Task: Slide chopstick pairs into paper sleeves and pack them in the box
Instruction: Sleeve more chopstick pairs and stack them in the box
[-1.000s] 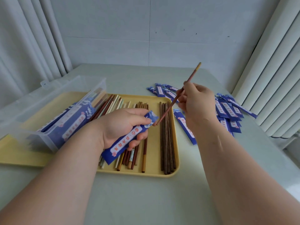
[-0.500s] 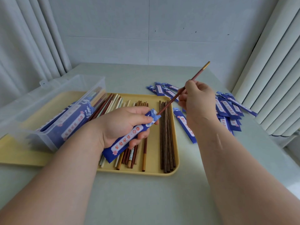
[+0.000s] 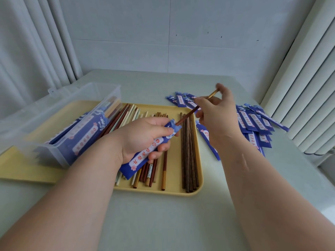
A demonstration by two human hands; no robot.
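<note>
- The left hand has its grip wrapped round a blue paper sleeve, held slanted just above the yellow tray. The sleeve's mouth points far and right, with the thumb lying beside it.
- The right hand pinches a reddish chopstick near its gold end. The stick's thin tip is at the sleeve's mouth, seemingly just inside.
- Whether a second stick already sits in the sleeve cannot be told.
- The push probably goes best with the stick lined up along the sleeve's length, so the tip runs down the middle and does not snag a paper edge.
- The left grip should likely ease near the mouth, since squeezing flattens the paper and could block the stick.
- Short pushes, with the pinch shifted back towards the gold end, should stop the thin stick from bending sideways.
- The clear box at the left holds filled sleeves and is the likely next stop.
- Spare sleeves lie on the table to the right, and loose dark chopsticks lie in the tray.
</note>
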